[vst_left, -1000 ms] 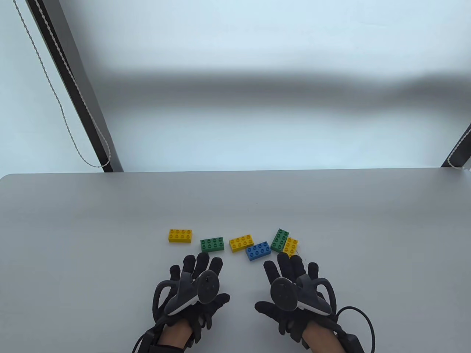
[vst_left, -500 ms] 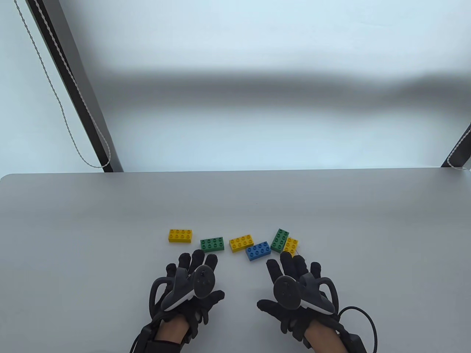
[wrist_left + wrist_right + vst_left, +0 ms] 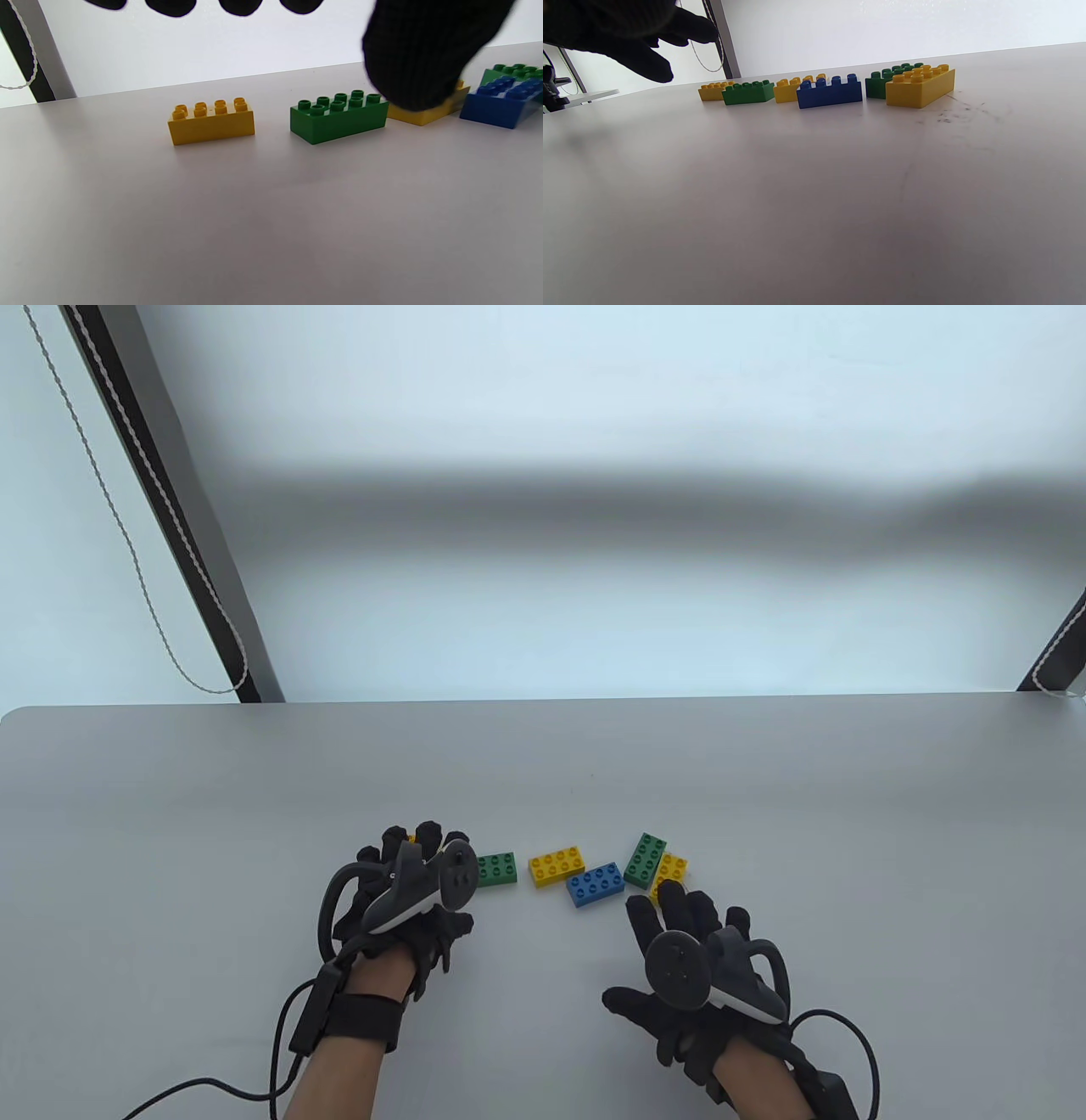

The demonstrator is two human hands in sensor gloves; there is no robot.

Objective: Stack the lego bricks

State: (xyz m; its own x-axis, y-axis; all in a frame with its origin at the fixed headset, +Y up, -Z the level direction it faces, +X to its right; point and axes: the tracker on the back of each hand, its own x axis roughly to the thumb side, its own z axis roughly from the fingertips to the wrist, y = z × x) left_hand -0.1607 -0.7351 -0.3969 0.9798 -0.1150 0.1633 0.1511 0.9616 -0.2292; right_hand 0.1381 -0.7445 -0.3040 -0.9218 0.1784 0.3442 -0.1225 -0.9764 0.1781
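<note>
The left hand (image 3: pixel 407 882) is hovering over the leftmost yellow brick (image 3: pixel 211 121), fingers spread, gripping nothing. Six bricks are lying in a row on the table (image 3: pixel 170 831). The right hand (image 3: pixel 687 967) is resting flat, fingers released, near the rightmost yellow brick (image 3: pixel 919 86).

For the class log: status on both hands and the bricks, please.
Left hand open above far-left yellow brick, not gripping. Right hand open, empty, near right yellow brick. Six bricks unstacked. Nothing blocking.
</note>
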